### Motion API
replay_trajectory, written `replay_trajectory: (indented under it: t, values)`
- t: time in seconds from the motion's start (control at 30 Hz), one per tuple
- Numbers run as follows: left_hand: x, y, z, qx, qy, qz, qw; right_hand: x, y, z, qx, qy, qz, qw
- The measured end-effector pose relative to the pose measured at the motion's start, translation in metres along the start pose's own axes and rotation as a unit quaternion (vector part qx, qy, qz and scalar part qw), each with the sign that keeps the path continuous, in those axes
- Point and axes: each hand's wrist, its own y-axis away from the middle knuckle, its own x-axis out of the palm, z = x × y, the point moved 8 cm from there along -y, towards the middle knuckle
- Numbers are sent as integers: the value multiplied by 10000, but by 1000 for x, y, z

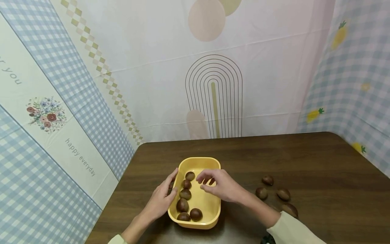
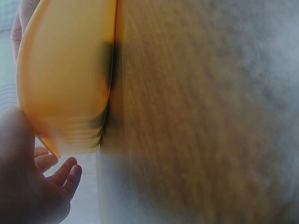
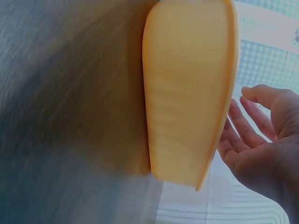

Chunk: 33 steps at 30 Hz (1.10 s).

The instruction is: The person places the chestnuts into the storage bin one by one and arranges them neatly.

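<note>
- Yellow container [image 1: 205, 201] stands on the table [image 1: 320, 162], six chestnuts [image 1: 182, 205] inside, mostly along its left wall
- I see the left hand [image 1: 161, 200] resting against that side, fingers loosely extended, thumb at the rim
- Over the container I have the right hand [image 1: 223, 185], fingers softly curved, thumb apart, visibly holding nothing
- Other chestnuts [image 1: 283, 194] lie to the right

Homelike nook, printed cloth backdrop [image 1: 152, 84]
</note>
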Motion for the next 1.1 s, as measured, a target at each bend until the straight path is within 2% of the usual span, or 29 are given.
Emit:
replay_trajectory:
  t: [0.17, 0.33, 0.5, 0.8, 1.0, 1.1]
  values:
    - [0, 0, -1, 12, 30, 13, 10000, -19, 2, -11, 335, -150, -333, 9988]
    - [0, 0, -1, 18, 37, 18, 10000, -39, 8, -21, 497, -364, -589, 9964]
    - [0, -1, -2, 8, 31, 12, 10000, -63, 19, -35, 689, -353, -875, 9931]
    - [0, -1, -2, 13, -12, 13, 10000, -110, 48, -61, 965, -330, -1248, 9869]
    - [1, -1, -2, -36, 9, 9, 10000, -131, 72, -74, 1001, -215, -1290, 9863]
    - [2, -1, -2, -83, 43, 20, 10000, -140, 87, -83, 1147, -218, -1233, 9855]
